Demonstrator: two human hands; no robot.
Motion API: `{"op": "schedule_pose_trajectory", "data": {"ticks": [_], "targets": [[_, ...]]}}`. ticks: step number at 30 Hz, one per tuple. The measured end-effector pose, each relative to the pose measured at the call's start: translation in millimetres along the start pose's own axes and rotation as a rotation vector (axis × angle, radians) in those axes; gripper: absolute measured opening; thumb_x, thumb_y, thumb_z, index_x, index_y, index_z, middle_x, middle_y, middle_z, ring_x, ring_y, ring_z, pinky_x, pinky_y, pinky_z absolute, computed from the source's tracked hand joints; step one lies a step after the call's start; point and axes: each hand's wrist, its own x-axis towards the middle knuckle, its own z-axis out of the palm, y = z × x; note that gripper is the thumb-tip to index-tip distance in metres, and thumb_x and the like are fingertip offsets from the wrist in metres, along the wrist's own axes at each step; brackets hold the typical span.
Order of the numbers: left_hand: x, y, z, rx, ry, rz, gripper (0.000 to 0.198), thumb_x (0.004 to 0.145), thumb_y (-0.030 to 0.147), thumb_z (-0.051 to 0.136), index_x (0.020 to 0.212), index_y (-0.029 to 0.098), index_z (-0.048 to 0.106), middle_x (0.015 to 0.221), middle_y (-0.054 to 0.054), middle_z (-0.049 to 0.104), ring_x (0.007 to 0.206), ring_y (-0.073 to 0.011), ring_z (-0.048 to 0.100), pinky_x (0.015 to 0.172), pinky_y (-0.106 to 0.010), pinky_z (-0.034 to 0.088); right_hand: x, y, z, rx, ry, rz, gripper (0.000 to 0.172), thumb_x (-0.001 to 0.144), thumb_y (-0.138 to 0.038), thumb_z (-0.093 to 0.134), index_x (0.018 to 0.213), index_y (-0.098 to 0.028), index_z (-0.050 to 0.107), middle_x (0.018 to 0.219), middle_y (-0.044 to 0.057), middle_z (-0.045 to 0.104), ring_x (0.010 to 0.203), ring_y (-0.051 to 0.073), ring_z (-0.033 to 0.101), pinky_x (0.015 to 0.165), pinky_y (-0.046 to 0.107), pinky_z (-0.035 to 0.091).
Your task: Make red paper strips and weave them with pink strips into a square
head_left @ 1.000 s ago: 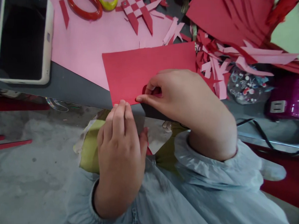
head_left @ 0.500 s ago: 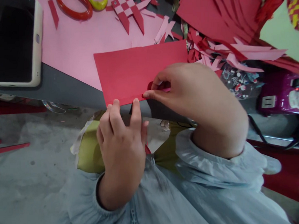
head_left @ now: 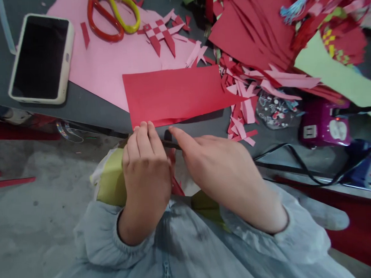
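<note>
A red paper sheet (head_left: pixel 171 94) lies at the table's near edge, its right end lifting into a point. On its lower left corner rest the fingertips of my left hand (head_left: pixel 145 173), stretched out side by side and pressing down; the thumb is mostly hidden. My right hand (head_left: pixel 224 174) is just right of it, one finger stretched toward the sheet's near edge, with a small gap visible between. Its other fingers are out of sight under the hand, and nothing shows in it. Beneath the red sheet is a larger pink paper (head_left: pixel 99 77).
A phone (head_left: pixel 40 59) lies at left, beside scissors (head_left: pixel 105 25) with red and yellow handles. Behind the sheet is a woven paper fish (head_left: pixel 159 33). Paper scraps (head_left: pixel 242 99), a bag of beads (head_left: pixel 275 110), a purple device (head_left: pixel 324 126) and a black cable (head_left: pixel 297 158) are at right.
My right hand has left the sheet's near edge and moved down toward me, its pinch released. My left fingers have drawn together. The view has shifted, showing more of the table.
</note>
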Motion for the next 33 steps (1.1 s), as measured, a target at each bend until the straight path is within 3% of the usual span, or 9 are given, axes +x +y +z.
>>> {"op": "schedule_pose_trajectory", "data": {"ticks": [3, 10, 17, 33], "targets": [[-1, -5, 2.3, 0.036, 0.032, 0.036, 0.051, 0.096, 0.024, 0.044, 0.139, -0.004, 0.048, 0.136, -0.028, 0.057, 0.127, -0.0342, 0.055, 0.104, -0.047, 0.048, 4, -12, 3, 0.002, -0.105, 0.032, 0.062, 0.092, -0.01, 0.041, 0.153, -0.014, 0.038, 0.072, 0.007, 0.072, 0.061, 0.016, 0.064, 0.049, 0.026, 0.031], [-2, -6, 11.7, 0.043, 0.139, 0.03, 0.044, 0.097, 0.021, 0.041, 0.134, 0.001, 0.055, 0.133, -0.025, 0.062, 0.121, -0.0326, 0.06, 0.098, -0.045, 0.051, 19, -24, 2, 0.076, -0.231, 0.066, 0.069, 0.096, -0.014, 0.034, 0.16, -0.018, 0.01, 0.083, 0.012, 0.075, 0.066, 0.019, 0.069, 0.049, 0.025, 0.04], [-2, -6, 7.1, 0.024, 0.128, 0.039, 0.049, 0.093, 0.024, 0.048, 0.135, 0.001, 0.054, 0.134, -0.026, 0.061, 0.124, -0.0323, 0.059, 0.1, -0.045, 0.05, 15, -19, -2, 0.034, -0.237, 0.154, 0.067, 0.095, -0.015, 0.037, 0.159, -0.02, 0.019, 0.08, 0.014, 0.075, 0.064, 0.02, 0.068, 0.052, 0.024, 0.044], [-2, -5, 5.5, 0.019, 0.09, 0.017, 0.054, 0.087, 0.018, 0.053, 0.138, 0.001, 0.051, 0.138, -0.026, 0.057, 0.126, -0.033, 0.057, 0.103, -0.045, 0.049, 12, -3, -8, -0.1, -0.354, 0.237, 0.077, 0.092, -0.012, 0.042, 0.16, -0.026, 0.008, 0.079, 0.014, 0.074, 0.065, 0.023, 0.07, 0.057, 0.028, 0.048]]}}
